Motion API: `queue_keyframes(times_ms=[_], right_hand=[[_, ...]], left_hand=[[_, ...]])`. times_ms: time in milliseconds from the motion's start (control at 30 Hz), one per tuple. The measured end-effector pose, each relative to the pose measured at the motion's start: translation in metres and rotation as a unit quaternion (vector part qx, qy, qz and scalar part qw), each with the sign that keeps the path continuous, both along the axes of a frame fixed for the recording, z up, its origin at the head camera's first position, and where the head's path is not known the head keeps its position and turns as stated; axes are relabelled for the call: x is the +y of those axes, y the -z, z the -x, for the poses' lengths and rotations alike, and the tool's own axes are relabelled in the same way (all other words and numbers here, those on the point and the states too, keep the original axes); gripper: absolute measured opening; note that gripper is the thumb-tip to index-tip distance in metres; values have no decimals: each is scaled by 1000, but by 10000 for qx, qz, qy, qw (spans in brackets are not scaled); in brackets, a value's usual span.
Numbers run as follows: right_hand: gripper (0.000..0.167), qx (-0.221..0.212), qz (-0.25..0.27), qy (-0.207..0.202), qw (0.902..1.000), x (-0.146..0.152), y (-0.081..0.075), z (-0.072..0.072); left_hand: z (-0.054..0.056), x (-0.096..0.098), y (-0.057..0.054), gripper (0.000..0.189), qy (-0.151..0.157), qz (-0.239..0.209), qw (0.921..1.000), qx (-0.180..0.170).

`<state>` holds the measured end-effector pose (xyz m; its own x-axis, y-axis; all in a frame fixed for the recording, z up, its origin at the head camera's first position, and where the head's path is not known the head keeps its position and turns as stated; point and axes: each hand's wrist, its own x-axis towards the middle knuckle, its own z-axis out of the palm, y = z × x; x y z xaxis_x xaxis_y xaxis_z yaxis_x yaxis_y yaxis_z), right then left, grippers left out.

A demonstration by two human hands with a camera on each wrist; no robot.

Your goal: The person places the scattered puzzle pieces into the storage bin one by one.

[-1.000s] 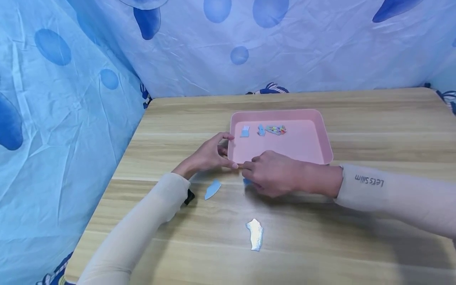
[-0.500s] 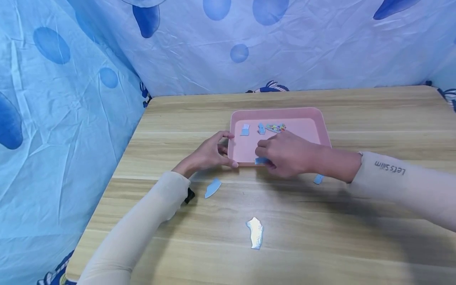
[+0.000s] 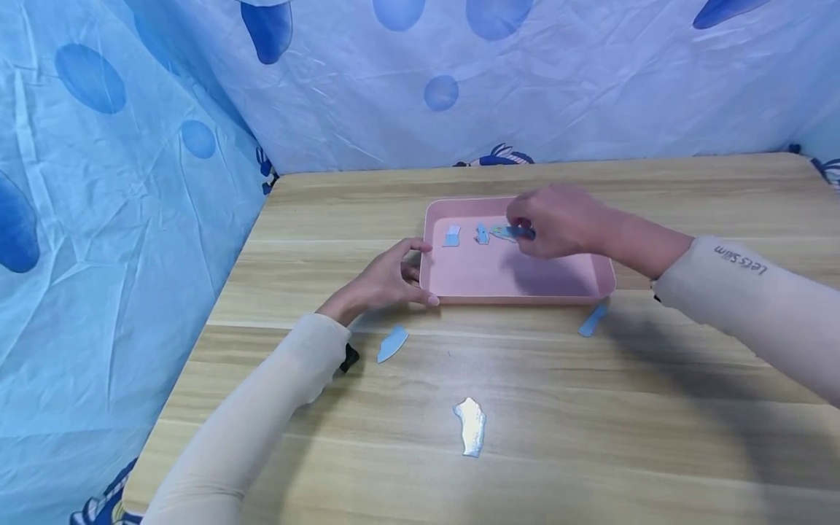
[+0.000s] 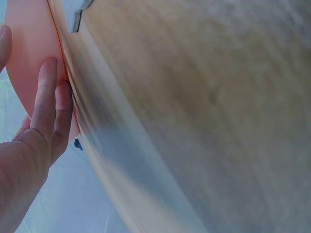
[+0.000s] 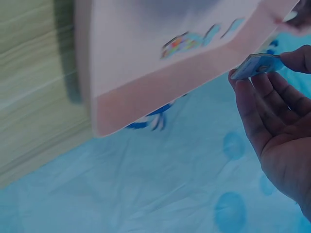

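In the head view my right hand (image 3: 561,219) is over the back of the pink tray (image 3: 512,292). It pinches a flat blue puzzle piece (image 5: 256,65) between thumb and fingers, seen in the right wrist view above the tray's rim. Inside the tray lie a blue-and-white piece (image 3: 452,236), a small blue piece (image 3: 482,233) and a multicoloured piece (image 5: 181,43). My left hand (image 3: 387,281) rests against the tray's left side, thumb by the front corner; in the left wrist view its fairly straight fingers (image 4: 47,85) touch the outer wall.
On the wooden table (image 3: 315,467) lie a blue piece (image 3: 393,344) near my left wrist, a shiny pale piece (image 3: 471,426) towards the front, and a narrow blue piece (image 3: 593,321) by the tray's front right corner. A blue patterned curtain (image 3: 354,95) hangs behind.
My right hand has carried the blue piece from the tray's front edge up and right, over the tray's back. The narrow blue piece now shows fully. My left hand stays at the tray.
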<state>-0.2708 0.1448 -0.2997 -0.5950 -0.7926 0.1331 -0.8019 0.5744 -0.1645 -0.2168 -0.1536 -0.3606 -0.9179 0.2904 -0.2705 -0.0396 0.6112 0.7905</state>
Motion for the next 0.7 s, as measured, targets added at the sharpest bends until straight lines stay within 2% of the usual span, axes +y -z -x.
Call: queue_keyframes(times_ms=[67, 333, 467, 700], right_hand=[[10, -80, 14, 88, 9999, 5, 1, 10], [8, -458, -462, 663, 9957, 19, 5, 40], [11, -622, -599, 772, 9933, 24, 9, 49], [13, -1026, -919, 997, 9854, 28, 18, 55]], left_hand=[[1, -1, 0, 92, 19, 0, 10000, 13], [-2, -4, 1, 91, -27, -62, 10000, -17], [-4, -3, 1, 91, -3, -100, 9999, -30], [-5, -1, 3, 90, -33, -77, 10000, -14]])
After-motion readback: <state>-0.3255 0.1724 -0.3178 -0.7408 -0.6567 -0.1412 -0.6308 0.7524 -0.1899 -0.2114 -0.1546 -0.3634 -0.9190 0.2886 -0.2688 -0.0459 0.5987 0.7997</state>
